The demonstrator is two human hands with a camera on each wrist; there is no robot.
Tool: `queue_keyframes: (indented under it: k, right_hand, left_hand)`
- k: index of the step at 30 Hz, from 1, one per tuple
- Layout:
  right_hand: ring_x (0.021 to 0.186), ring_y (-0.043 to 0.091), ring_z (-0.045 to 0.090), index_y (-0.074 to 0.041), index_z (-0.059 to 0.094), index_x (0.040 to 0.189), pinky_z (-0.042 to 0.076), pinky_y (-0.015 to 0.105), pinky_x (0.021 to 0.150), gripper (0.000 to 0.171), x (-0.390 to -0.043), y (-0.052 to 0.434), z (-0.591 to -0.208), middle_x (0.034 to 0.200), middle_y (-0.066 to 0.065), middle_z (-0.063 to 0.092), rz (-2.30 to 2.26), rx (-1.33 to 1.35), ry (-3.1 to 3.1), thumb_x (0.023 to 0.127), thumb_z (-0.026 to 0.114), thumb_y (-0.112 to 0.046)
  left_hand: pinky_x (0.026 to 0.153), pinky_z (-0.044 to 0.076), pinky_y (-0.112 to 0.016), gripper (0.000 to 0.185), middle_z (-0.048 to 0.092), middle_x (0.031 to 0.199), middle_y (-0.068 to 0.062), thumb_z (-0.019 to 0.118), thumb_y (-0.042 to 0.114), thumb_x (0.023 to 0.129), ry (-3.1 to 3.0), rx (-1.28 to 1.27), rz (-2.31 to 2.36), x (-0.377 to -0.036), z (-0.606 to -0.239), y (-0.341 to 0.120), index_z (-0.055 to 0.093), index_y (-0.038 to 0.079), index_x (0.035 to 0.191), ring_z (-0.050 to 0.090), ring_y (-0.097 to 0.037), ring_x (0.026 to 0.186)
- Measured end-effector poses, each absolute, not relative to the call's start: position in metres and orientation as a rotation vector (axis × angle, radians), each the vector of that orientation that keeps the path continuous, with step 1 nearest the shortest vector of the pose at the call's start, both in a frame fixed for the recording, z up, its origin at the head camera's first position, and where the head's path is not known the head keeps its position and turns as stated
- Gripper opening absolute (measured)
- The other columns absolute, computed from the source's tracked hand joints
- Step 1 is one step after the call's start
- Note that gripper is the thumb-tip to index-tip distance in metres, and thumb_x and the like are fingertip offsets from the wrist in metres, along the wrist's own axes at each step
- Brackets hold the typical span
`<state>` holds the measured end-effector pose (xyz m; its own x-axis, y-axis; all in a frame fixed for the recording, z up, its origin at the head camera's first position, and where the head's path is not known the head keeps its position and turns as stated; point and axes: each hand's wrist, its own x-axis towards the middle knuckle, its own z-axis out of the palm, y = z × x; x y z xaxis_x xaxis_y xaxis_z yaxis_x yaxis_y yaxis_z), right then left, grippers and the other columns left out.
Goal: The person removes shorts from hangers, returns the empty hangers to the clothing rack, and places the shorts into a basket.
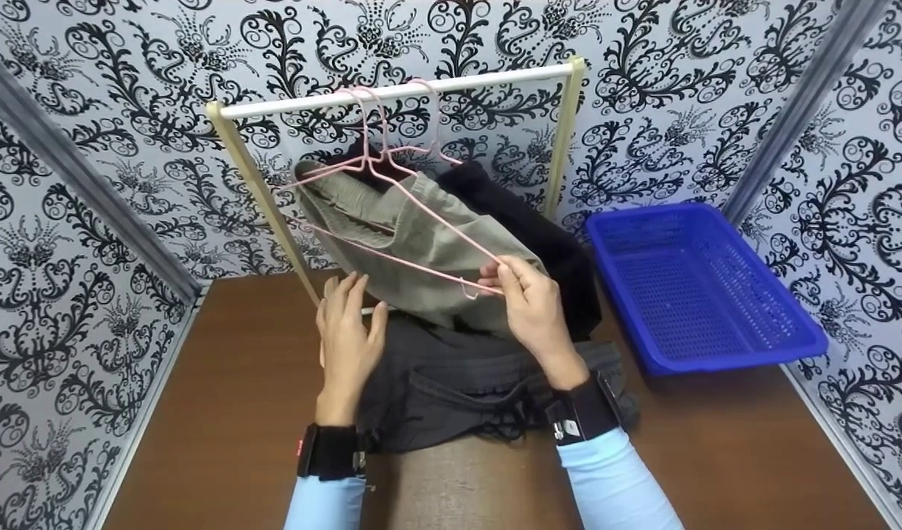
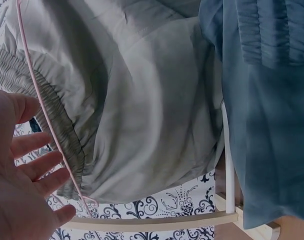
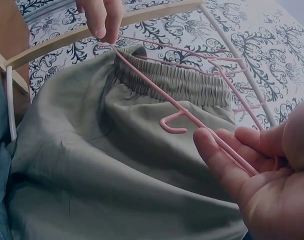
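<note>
A khaki garment (image 1: pixel 421 243) (image 2: pixel 152 100) (image 3: pixel 117 165) with an elastic waistband hangs on a pink wire hanger (image 1: pixel 414 261) (image 2: pixel 48 116) (image 3: pixel 192 117) from the rack's white rod (image 1: pixel 451 85). My right hand (image 1: pixel 531 309) (image 3: pixel 262 180) pinches the hanger's right corner, near its small hook. My left hand (image 1: pixel 347 331) (image 2: pixel 22 185) is flat with straight fingers at the garment's lower left edge, its fingertips (image 3: pixel 99 17) touching the hanger's other end. A dark grey garment (image 1: pixel 451 375) (image 2: pixel 272 125) lies on the table under both hands.
A black garment (image 1: pixel 539 235) hangs behind the khaki one, and more pink hangers hook over the rod. A blue plastic basket (image 1: pixel 738 359) stands at the right on the brown table (image 1: pixel 237 412). Patterned walls close in on three sides.
</note>
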<state>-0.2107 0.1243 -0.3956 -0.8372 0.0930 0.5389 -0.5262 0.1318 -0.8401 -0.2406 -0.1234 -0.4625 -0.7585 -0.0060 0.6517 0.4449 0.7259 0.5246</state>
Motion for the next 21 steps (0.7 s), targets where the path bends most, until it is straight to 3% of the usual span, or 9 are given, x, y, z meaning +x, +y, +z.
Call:
queue_keyframes:
  k: [9, 16, 21]
  right_hand:
    - [0.092, 0.039, 0.073, 0.014, 0.068, 0.116, 0.061, 0.033, 0.080, 0.022, -0.206, 0.139, -0.404, 0.104, 0.028, 0.072, 1.641, 0.400, -2.039, 0.103, 0.052, 0.005]
    - [0.094, 0.032, 0.073, 0.009, 0.069, 0.118, 0.057, 0.019, 0.081, 0.022, -0.201, 0.155, -0.421, 0.107, 0.020, 0.074, 1.422, 0.370, -2.055, 0.098, 0.065, 0.002]
    - [0.092, 0.027, 0.070, 0.005, 0.071, 0.116, 0.055, 0.018, 0.080, 0.022, -0.195, 0.160, -0.437, 0.107, 0.016, 0.073, 1.277, 0.385, -1.988, 0.094, 0.069, 0.002]
  left_hand:
    - [0.108, 0.032, -0.064, 0.046, 0.055, 0.143, -0.027, 0.070, 0.013, 0.097, -2.279, -0.411, -0.888, -0.232, -0.465, -0.108, 0.060, -0.004, 0.138, 0.050, -0.047, 0.132]
    - [0.109, 0.033, -0.067, 0.046, 0.055, 0.141, -0.026, 0.069, 0.015, 0.098, -2.263, -0.457, -0.805, -0.227, -0.469, -0.099, 0.059, -0.003, 0.138, 0.051, -0.044, 0.131]
    - [0.109, 0.032, -0.068, 0.047, 0.055, 0.142, -0.025, 0.069, 0.016, 0.098, -2.266, -0.451, -0.780, -0.222, -0.471, -0.095, 0.058, -0.002, 0.140, 0.051, -0.043, 0.132]
